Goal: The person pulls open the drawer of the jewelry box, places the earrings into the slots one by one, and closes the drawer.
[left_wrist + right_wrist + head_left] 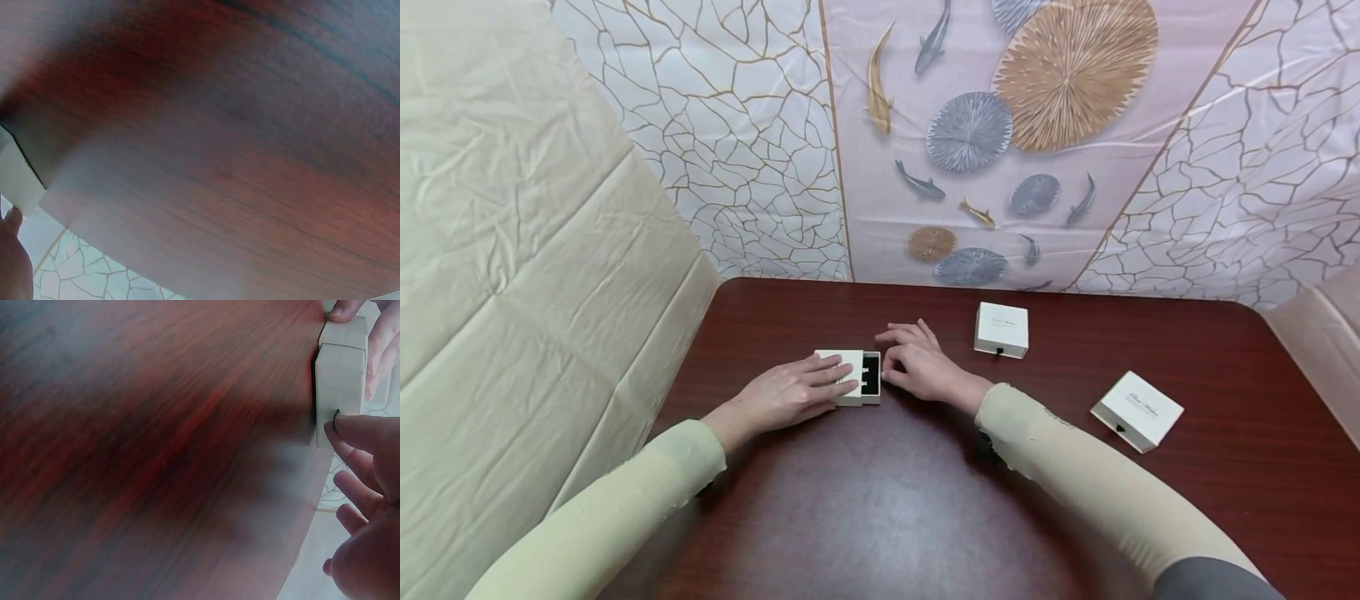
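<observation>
A white drawer-style gift box (852, 400) lies on the table, its inner drawer (872, 398) partly out to the right. Inside, small silvery pieces (864, 382) sit on a black insert (872, 363); their kind is unclear. My left hand (793, 390) holds the outer sleeve, with fingers laid across the top and the thumb (342, 309) against the near side. At the drawer's right end, my right hand (921, 367) pinches a small black ribbon tab (335, 419) between thumb and index finger. Its other fingers stay loosely bent, off the box.
Two similar white boxes with black tabs rest on the dark red-brown table (850, 517): one box (1002, 327) at the back, right of my right hand, another box (1138, 408) farther right, turned at an angle. Patterned cloth (760, 142) hangs behind the table.
</observation>
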`<state>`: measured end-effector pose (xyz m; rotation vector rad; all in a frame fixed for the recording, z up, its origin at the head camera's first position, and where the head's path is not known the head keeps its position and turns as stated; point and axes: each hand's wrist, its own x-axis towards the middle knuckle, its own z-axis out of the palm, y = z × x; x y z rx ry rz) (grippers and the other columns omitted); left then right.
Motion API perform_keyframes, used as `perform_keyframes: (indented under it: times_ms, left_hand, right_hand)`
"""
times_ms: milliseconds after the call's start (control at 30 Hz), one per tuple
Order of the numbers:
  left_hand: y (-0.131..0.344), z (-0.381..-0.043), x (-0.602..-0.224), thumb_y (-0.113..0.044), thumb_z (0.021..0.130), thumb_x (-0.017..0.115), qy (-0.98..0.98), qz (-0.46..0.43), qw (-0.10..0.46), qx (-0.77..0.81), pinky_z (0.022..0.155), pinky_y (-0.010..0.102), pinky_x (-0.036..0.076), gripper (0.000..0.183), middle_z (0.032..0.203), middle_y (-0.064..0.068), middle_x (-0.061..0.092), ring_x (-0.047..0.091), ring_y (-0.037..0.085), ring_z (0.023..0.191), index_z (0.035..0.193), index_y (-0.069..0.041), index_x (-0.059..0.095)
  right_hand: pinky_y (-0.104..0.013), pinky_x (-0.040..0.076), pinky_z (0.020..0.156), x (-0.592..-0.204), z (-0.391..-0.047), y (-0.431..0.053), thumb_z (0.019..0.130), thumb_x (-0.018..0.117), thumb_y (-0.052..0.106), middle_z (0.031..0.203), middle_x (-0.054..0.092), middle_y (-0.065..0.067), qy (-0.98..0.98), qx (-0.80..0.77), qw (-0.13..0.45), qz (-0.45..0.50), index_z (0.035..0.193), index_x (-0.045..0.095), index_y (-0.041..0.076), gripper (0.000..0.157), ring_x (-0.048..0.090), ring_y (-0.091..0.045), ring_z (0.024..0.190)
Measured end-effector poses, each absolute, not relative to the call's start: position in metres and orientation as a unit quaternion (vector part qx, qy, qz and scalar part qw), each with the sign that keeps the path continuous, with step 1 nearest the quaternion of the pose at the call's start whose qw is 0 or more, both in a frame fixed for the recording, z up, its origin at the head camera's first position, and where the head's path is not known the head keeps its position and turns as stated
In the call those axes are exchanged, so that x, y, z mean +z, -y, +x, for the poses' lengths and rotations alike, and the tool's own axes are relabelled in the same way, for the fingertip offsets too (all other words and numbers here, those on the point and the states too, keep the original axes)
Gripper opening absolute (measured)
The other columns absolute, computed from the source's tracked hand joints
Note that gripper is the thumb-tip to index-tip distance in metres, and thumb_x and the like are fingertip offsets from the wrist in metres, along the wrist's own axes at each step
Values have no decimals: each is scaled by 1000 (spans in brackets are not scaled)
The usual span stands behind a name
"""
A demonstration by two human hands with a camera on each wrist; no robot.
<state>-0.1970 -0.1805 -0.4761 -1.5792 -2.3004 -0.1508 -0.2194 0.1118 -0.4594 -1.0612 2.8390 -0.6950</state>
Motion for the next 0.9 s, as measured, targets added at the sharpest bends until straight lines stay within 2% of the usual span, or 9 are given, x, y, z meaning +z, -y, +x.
perform_keyframes:
  times_ms: [500, 900]
  left_hand:
    - [180, -196, -474, -21, 92, 86, 809, -560, 172, -54, 109, 52, 54, 50, 142, 13, 70, 64, 33, 136, 140, -13, 73]
    - [180, -196, -475, -21, 91, 86, 808, -561, 173, -58, 109, 52, 54, 51, 142, 14, 70, 64, 33, 136, 140, -12, 73]
  right_hand:
    - [-72, 12, 127, -459, -219, -106, 97, 78, 19, 156, 56, -14, -916, -216, 20, -337, 79, 71, 18, 19, 34, -38, 157]
    - [-72, 11, 127, -458, -219, -99, 97, 77, 17, 156, 56, -15, -913, -219, 18, -344, 79, 71, 18, 19, 34, -38, 157]
